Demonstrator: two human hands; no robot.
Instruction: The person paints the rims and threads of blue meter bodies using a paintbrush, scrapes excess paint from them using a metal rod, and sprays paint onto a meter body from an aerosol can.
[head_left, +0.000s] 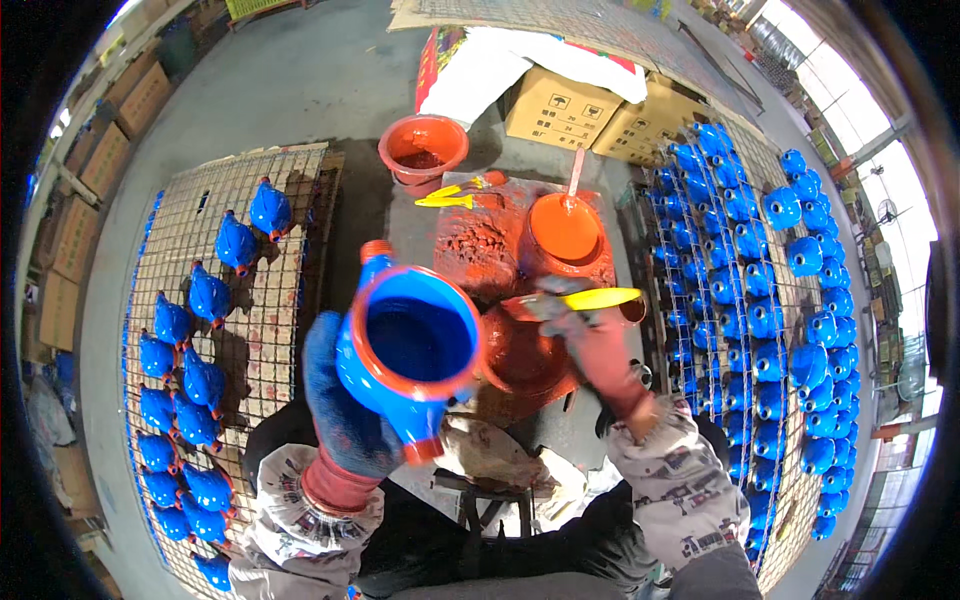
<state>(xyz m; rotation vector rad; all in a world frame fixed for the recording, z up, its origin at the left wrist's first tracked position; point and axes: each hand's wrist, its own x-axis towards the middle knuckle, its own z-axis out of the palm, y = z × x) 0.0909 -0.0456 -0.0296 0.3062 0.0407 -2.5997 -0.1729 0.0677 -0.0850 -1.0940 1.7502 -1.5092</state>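
Observation:
My left hand, in a blue glove with a red cuff, grips a blue valve body by its left side. The wide round mouth faces up, and its rim and both end stubs are orange-red. In my right hand, gloved with a red cuff, is a paintbrush. Its yellow handle points right and its red-coated tip points left, a short way right of the rim, apart from it. Under the brush sits a red-stained basin, partly hidden by the valve body. Behind it stands a pot of orange paint with a stick in it.
A paint-crusted board holds yellow-handled brushes. Beyond it stand a red bucket and cardboard boxes. Blue castings with red ends lie on the left mesh rack. Many blue castings fill the right rack.

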